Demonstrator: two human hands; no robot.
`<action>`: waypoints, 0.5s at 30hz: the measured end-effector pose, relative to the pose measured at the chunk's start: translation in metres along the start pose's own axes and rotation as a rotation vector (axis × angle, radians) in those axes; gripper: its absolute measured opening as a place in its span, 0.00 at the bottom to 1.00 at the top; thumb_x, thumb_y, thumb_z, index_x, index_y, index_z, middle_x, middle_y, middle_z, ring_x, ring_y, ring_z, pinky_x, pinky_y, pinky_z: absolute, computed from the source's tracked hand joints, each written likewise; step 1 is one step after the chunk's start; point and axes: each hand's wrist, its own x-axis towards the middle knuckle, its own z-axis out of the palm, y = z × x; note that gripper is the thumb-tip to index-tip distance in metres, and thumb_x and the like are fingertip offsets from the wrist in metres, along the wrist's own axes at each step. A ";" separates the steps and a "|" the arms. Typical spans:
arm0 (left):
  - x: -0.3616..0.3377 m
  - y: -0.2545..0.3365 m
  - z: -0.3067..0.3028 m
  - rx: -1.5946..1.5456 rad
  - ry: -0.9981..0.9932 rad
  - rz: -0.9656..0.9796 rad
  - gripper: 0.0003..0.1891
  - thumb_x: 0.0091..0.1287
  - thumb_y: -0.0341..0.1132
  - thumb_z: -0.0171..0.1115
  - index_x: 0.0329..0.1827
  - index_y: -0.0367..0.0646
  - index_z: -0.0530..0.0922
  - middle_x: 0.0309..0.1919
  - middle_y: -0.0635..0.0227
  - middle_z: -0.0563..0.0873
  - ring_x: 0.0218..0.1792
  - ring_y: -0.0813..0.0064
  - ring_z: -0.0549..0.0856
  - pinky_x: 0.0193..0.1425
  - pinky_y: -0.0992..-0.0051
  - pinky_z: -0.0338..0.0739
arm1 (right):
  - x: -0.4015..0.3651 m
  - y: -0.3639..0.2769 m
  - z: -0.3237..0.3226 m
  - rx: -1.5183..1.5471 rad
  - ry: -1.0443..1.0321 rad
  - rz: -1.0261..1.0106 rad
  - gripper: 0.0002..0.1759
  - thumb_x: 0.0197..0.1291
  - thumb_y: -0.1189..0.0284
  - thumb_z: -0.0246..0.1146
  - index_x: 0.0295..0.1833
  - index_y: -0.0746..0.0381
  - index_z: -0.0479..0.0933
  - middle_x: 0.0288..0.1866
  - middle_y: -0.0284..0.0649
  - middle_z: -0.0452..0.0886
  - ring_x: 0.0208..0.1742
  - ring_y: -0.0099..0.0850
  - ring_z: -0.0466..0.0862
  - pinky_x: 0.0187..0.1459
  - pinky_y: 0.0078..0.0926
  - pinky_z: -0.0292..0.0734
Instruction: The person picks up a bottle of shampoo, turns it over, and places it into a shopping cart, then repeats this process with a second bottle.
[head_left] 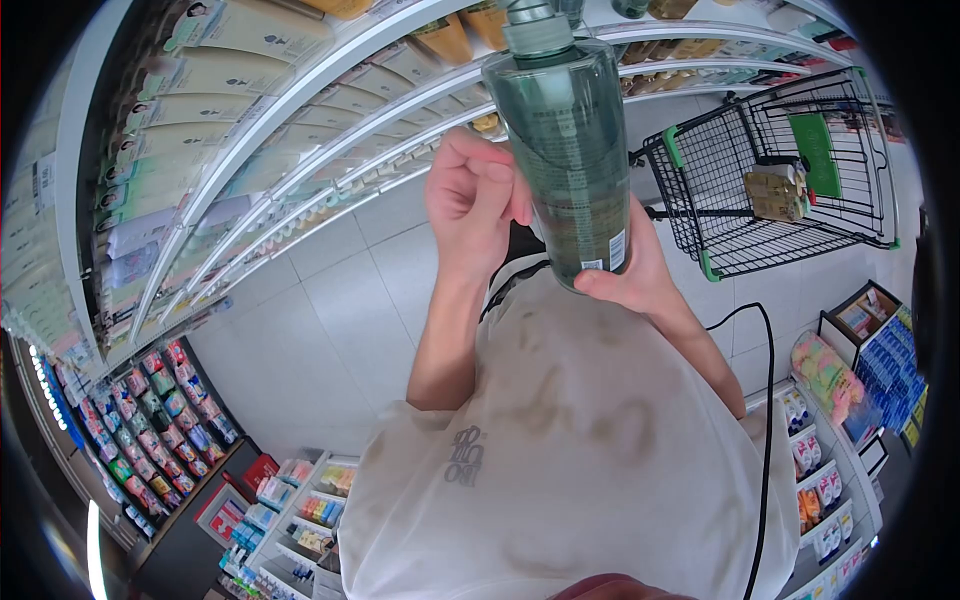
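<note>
A large translucent green pump bottle [565, 150] stands nearly upright in front of my chest, its pump head near the top edge of the view. My right hand [640, 270] grips it low down, with the thumb across the base beside a barcode label and the other fingers hidden behind it. To the bottle's left, my left hand [468, 195] is closed, fingers curled in and thumb against the index finger. Its fingertips are right at the bottle's side, and nothing shows inside them.
Store shelves [230, 160] with packaged goods curve along the left and top. A black wire shopping cart [690, 225] with green corners stands on the right, a package [775, 195] inside. Low product racks [325, 510] are behind me. A black cable [768, 400] hangs at my right side.
</note>
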 end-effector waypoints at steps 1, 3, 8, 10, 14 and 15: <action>-0.001 0.000 0.001 0.009 0.004 -0.002 0.04 0.71 0.27 0.56 0.40 0.41 0.69 0.20 0.70 0.75 0.17 0.80 0.74 0.22 0.80 0.66 | -0.001 0.000 0.000 -0.001 0.002 -0.006 0.52 0.40 0.56 0.79 0.66 0.70 0.61 0.57 0.42 0.74 0.58 0.30 0.73 0.60 0.29 0.67; -0.003 0.000 0.006 0.019 0.005 -0.003 0.04 0.71 0.27 0.55 0.40 0.41 0.68 0.20 0.70 0.75 0.18 0.80 0.74 0.23 0.80 0.66 | -0.003 -0.001 -0.001 0.002 0.002 -0.011 0.52 0.40 0.57 0.79 0.66 0.70 0.61 0.57 0.42 0.74 0.58 0.30 0.73 0.60 0.29 0.66; -0.010 -0.006 0.008 0.060 -0.054 0.059 0.04 0.73 0.33 0.51 0.40 0.45 0.67 0.17 0.73 0.70 0.16 0.85 0.64 0.22 0.82 0.55 | -0.014 -0.004 -0.008 -0.058 -0.002 -0.025 0.52 0.40 0.57 0.79 0.66 0.70 0.61 0.58 0.43 0.74 0.59 0.30 0.73 0.61 0.29 0.66; -0.011 -0.006 0.009 0.064 -0.080 0.063 0.04 0.73 0.34 0.49 0.40 0.46 0.67 0.16 0.73 0.70 0.16 0.85 0.64 0.22 0.82 0.55 | -0.017 -0.004 -0.009 -0.050 -0.003 -0.070 0.51 0.41 0.58 0.78 0.67 0.70 0.61 0.58 0.43 0.74 0.60 0.30 0.73 0.62 0.29 0.66; -0.016 -0.007 0.022 -0.014 -0.061 0.032 0.08 0.75 0.40 0.48 0.39 0.47 0.66 0.16 0.71 0.70 0.17 0.85 0.64 0.24 0.82 0.55 | -0.024 -0.006 -0.012 -0.014 -0.006 -0.082 0.51 0.41 0.57 0.78 0.67 0.70 0.61 0.58 0.43 0.74 0.60 0.30 0.73 0.62 0.29 0.66; -0.018 -0.006 0.026 -0.013 -0.062 0.034 0.08 0.75 0.40 0.48 0.39 0.47 0.66 0.16 0.71 0.70 0.17 0.85 0.64 0.24 0.82 0.55 | -0.026 -0.005 -0.013 -0.005 -0.009 -0.077 0.51 0.41 0.57 0.79 0.67 0.70 0.61 0.58 0.43 0.74 0.60 0.30 0.73 0.62 0.29 0.66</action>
